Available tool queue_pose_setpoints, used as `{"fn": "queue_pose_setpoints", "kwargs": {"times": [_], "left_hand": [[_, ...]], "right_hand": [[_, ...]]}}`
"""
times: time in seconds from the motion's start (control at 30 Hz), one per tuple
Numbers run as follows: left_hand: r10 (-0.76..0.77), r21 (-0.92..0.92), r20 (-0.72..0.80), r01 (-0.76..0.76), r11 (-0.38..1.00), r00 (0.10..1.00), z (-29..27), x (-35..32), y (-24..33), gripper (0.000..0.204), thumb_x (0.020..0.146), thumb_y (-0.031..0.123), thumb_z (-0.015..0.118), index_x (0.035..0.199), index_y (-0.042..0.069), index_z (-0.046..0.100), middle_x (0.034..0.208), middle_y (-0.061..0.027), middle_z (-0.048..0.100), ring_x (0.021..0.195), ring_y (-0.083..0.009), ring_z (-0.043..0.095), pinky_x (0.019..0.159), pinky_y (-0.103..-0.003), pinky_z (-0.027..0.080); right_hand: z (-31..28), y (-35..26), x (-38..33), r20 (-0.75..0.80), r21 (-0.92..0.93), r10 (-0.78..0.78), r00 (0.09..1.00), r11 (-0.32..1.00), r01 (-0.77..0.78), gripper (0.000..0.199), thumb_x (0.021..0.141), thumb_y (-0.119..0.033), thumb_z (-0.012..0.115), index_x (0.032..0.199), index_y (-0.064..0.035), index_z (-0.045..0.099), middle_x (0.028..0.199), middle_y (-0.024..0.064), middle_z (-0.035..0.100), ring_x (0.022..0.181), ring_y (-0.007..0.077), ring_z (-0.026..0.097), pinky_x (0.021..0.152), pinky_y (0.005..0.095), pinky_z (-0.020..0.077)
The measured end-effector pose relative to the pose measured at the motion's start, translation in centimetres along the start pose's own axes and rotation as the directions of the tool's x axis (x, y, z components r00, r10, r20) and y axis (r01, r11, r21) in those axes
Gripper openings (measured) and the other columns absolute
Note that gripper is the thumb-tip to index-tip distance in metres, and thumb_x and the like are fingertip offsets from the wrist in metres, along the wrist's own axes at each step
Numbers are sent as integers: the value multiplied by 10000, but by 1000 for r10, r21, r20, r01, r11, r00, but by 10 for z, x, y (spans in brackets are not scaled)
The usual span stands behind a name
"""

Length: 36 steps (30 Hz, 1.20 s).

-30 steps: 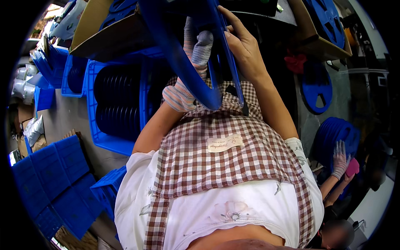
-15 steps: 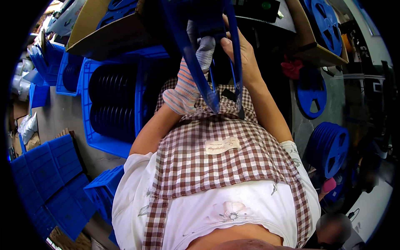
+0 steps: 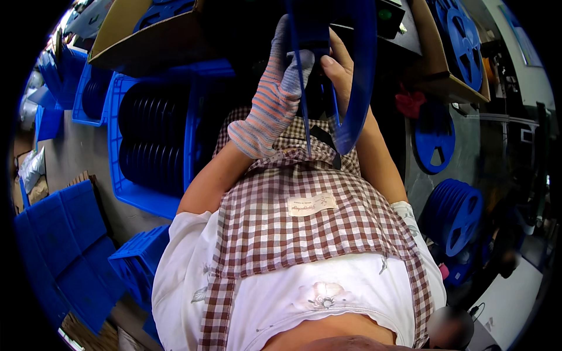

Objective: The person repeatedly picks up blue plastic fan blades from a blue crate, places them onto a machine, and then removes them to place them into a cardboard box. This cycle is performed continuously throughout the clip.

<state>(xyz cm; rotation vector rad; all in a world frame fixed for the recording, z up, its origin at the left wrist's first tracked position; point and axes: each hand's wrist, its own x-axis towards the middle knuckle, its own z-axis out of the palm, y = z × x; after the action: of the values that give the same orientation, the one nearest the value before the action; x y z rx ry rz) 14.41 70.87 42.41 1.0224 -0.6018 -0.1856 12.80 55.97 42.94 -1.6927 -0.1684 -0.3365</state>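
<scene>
I hold a large blue plastic reel (image 3: 357,88) edge-on in front of my chest, above my brown checked apron. My left hand (image 3: 275,99), in a striped knit glove, grips the reel's left flange. My bare right hand (image 3: 342,73) grips it between the two flanges near the hub. The top of the reel runs out of the picture.
A blue crate (image 3: 149,146) of black reels stands on the floor at left, with flat blue lids (image 3: 55,245) beside it. Cardboard boxes (image 3: 445,64) holding blue reels lie ahead. More blue reels (image 3: 453,213) stand stacked at right.
The reel has turned from a slanted pose to nearly upright and edge-on, and both hands have shifted with it slightly to the right.
</scene>
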Motion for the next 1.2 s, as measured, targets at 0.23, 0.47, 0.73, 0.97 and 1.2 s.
{"fn": "queue_pose_setpoints", "kwargs": {"times": [0.23, 0.47, 0.73, 0.97, 1.2], "left_hand": [[-25, 156, -27, 28, 987, 999, 6, 3, 16, 809, 927, 307, 643, 1536, 174, 128, 1410, -106, 438, 1276, -211, 473, 1061, -340, 425], [-5, 228, 46, -6, 974, 999, -4, 25, 37, 409, 926, 166, 646, 1289, 21, 527, 1219, -104, 594, 1094, -189, 599, 974, -301, 486], [-58, -31, 217, 66, 997, 974, -55, 108, 72, 353, 957, 120, 549, 1287, 7, 498, 1210, -147, 598, 1108, -252, 608, 991, -371, 503], [215, 21, 334, -235, 972, 918, -98, 241, 97, 299, 987, 80, 466, 1274, -3, 487, 1145, -136, 627, 1043, -254, 635, 944, -385, 532], [75, -355, 189, -3, 935, 979, -44, 244, 127, 262, 964, 42, 473, 1209, 7, 559, 1079, -90, 666, 936, -200, 672, 843, -316, 570]], "right_hand": [[-1, -8, 2, 25, -34, 8, 1000, 999, -7, 727, 868, -507, 552, 1467, -126, 396, 924, 95, 577, 853, 181, 586, 828, 333, 485], [-39, -60, 21, 148, -540, -110, 983, 824, 174, 783, 842, -534, 602, 1491, -182, 338, 1161, 262, 624, 1080, 406, 624, 939, 447, 482], [-100, -125, 71, 289, -750, -177, 941, 569, 338, 750, 801, -663, 518, 1471, -379, 335, 1228, 273, 586, 1124, 436, 584, 967, 478, 457], [-132, -162, 202, 228, -927, -159, 961, 268, 264, 686, 901, -512, 527, 1474, -169, 372, 1329, 210, 530, 1210, 337, 521, 1029, 406, 388], [-137, -192, 241, 137, -978, -31, 990, 154, 140, 735, 904, -638, 431, 1495, -212, 330, 1502, 193, 351, 1415, 351, 276, 1171, 420, 171]]}}
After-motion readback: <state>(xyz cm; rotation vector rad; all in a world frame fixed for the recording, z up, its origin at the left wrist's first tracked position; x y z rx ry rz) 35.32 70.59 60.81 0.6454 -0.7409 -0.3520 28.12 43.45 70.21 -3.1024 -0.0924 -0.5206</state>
